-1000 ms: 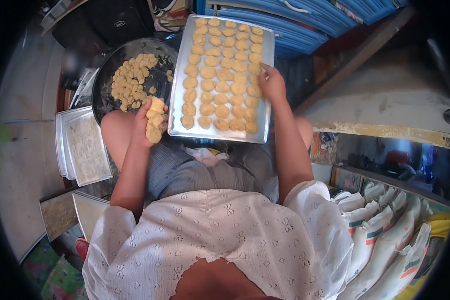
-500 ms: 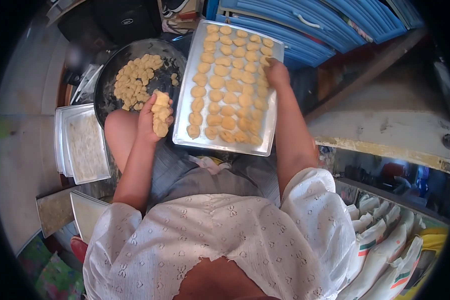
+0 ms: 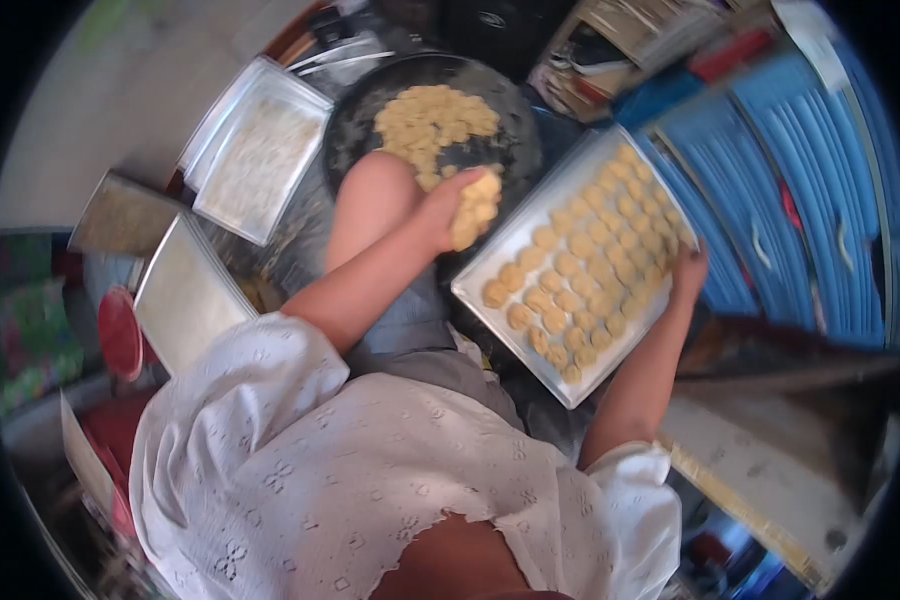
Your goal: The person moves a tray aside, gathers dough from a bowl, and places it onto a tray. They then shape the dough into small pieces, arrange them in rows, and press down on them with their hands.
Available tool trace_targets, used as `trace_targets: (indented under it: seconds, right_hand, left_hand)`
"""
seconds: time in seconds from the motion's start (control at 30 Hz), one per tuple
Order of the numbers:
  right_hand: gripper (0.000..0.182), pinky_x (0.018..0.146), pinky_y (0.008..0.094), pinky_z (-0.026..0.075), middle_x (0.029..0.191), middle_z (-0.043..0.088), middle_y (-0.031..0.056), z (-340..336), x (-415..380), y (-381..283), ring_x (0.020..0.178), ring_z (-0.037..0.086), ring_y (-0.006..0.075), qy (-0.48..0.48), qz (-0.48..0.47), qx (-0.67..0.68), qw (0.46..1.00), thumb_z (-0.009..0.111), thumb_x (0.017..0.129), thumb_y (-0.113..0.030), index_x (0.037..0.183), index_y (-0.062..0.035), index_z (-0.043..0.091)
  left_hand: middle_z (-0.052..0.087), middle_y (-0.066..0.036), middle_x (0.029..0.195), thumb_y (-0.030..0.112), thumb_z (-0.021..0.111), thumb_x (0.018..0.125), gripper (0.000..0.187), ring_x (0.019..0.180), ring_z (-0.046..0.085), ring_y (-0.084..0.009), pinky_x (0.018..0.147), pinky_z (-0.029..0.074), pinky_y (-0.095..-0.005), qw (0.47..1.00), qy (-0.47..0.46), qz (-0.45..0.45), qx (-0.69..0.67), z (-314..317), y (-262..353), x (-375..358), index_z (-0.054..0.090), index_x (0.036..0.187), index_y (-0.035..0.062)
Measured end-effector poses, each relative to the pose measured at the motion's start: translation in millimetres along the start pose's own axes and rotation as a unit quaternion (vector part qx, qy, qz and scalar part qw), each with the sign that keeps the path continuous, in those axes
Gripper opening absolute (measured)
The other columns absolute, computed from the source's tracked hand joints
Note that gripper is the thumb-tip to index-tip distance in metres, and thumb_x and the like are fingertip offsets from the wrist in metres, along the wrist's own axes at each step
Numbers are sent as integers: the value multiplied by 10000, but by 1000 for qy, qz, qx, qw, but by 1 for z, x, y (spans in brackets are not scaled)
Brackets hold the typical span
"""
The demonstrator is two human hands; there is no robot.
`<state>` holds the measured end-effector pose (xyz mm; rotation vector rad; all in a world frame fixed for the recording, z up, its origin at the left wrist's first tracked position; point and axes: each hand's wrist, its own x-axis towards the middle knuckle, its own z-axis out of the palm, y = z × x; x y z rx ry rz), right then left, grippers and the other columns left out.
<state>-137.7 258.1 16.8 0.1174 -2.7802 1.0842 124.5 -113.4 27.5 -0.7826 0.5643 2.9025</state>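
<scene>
The left hand (image 3: 438, 208) is squeezing a clump of dough pieces (image 3: 475, 207), fingers curled tight around it. The clump is sticking out past the fingers toward the metal tray (image 3: 490, 268), which is lying just beside the hand. The tray is resting on the person's lap, and its long side is running away from the body, up toward the blue shutters (image 3: 820, 200). It is holding rows of little dough rounds (image 3: 580, 270). The right hand (image 3: 688, 272) is sitting at the far edge of the tray; it is looking like it is pinching that edge, but the picture is blurry there. So the left hand is the nearer one to the tray's near corner. Behind the left hand, the dark pan (image 3: 510, 110) is holding more loose pieces.
</scene>
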Motion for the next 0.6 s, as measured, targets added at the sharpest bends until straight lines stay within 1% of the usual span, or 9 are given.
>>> trace_targets:
  seconds: [0.1,0.17,0.23,0.27,0.37,0.47,0.5,0.57,0.6]
  right_hand:
    - [489,768,278,448,919,591,71,6,-47,-111,854,555,145,-92,9,133,987,623,854,-193,1287,-15,482]
    - [467,785,287,442,1020,571,70,26,-79,-174,916,546,146,-159,-12,151,975,614,869,-192,1286,-28,485]
    - [473,823,292,441,1117,535,89,48,-112,-228,1003,524,163,-224,-104,221,944,617,873,-201,1298,-46,478]
    - [473,823,292,441,1117,535,89,65,-122,-245,1003,524,163,-235,-112,224,939,617,873,-201,1298,-46,478]
    - [503,957,348,394,1262,467,166,110,-161,-302,1126,481,256,-214,-228,278,908,609,879,-232,1317,-43,451]
    - [551,1092,430,212,1437,329,183,172,-225,-330,1325,306,346,-323,-352,218,851,430,937,-399,1371,-62,389]
    - [566,1109,491,125,1458,303,161,154,-243,-367,1355,255,351,-295,-546,161,767,374,943,-434,1409,-115,338]
    - [700,1074,606,16,1470,282,148,211,-243,-366,1388,137,369,-446,-357,56,819,339,897,-599,1445,-172,254]
    - [700,1074,606,16,1470,282,148,217,-247,-371,1388,137,369,-447,-359,60,817,339,897,-599,1445,-172,254]
  left_hand:
    - [607,-80,875,362,548,890,300,633,592,-206,482,488,-347,996,7,56,-63,-1,20,18,566,988,78]
    - [609,-103,1007,391,524,899,363,826,615,-256,669,520,-416,987,9,145,-63,17,41,19,558,1067,72]
    - [576,-129,1157,471,486,899,489,1093,532,-289,940,399,-470,985,-16,155,-68,31,65,14,522,1182,73]
    - [523,-145,1260,555,445,888,616,1235,420,-280,1064,228,-462,988,30,152,0,38,72,1,460,1291,90]
    - [454,-153,1325,595,436,875,692,1252,398,-278,1079,178,-457,977,86,193,29,48,75,-31,385,1355,99]
    - [396,-184,1355,638,422,860,775,1195,454,-303,1007,329,-451,961,-88,261,-31,-26,56,-6,284,1409,109]
    - [454,-202,1308,652,428,850,805,1159,494,-314,979,367,-451,923,-173,337,-64,-62,38,15,254,1429,120]
    - [332,-147,1424,624,395,878,768,1290,363,-312,1098,229,-470,965,-141,194,-102,-40,87,-136,194,1436,137]
    - [332,-147,1424,624,395,878,768,1290,363,-312,1098,229,-470,966,-138,196,-100,-43,93,-141,194,1436,137]
